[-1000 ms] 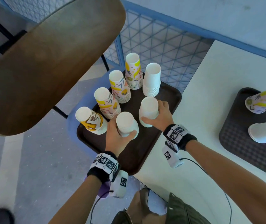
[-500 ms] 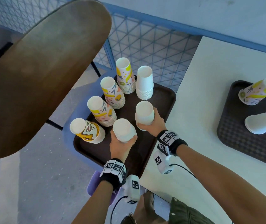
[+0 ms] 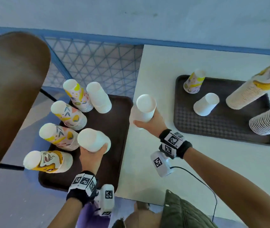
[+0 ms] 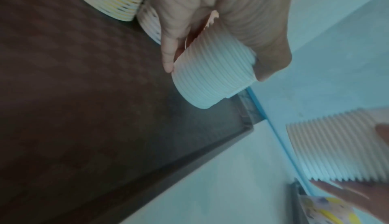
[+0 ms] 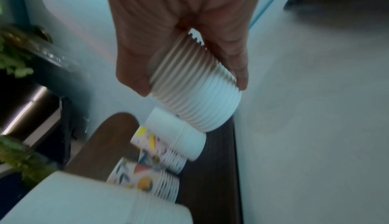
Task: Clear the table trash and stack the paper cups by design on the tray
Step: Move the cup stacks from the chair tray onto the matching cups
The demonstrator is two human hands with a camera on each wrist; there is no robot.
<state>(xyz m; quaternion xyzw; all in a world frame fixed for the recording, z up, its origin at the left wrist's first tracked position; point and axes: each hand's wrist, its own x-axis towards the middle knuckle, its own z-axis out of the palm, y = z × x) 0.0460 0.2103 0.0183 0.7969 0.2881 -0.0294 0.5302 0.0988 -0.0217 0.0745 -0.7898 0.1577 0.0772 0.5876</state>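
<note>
My left hand (image 3: 92, 155) grips a stack of plain white cups (image 3: 92, 139) lifted above the dark left tray (image 3: 114, 129); the same stack (image 4: 212, 76) fills my left wrist view. My right hand (image 3: 152, 122) holds a second white stack (image 3: 143, 109) raised over the table's left edge, between the two trays; it shows as a ribbed stack (image 5: 193, 97) in the right wrist view. On the left tray stand three floral stacks (image 3: 68, 116), a white stack (image 3: 99, 97) and a cartoon-print stack (image 3: 47, 162).
The right tray (image 3: 221, 125) on the white table (image 3: 155, 63) carries a floral cup (image 3: 193, 83), a white cup (image 3: 205, 104) and two tall leaning stacks (image 3: 249, 91). A brown chair back (image 3: 11, 89) rises at the left, a blue mesh fence (image 3: 94, 63) behind.
Both hands have lifted their white stacks off the left tray. My right hand has carried its stack rightward to the table's edge; the view has swung right, showing more of the right tray.
</note>
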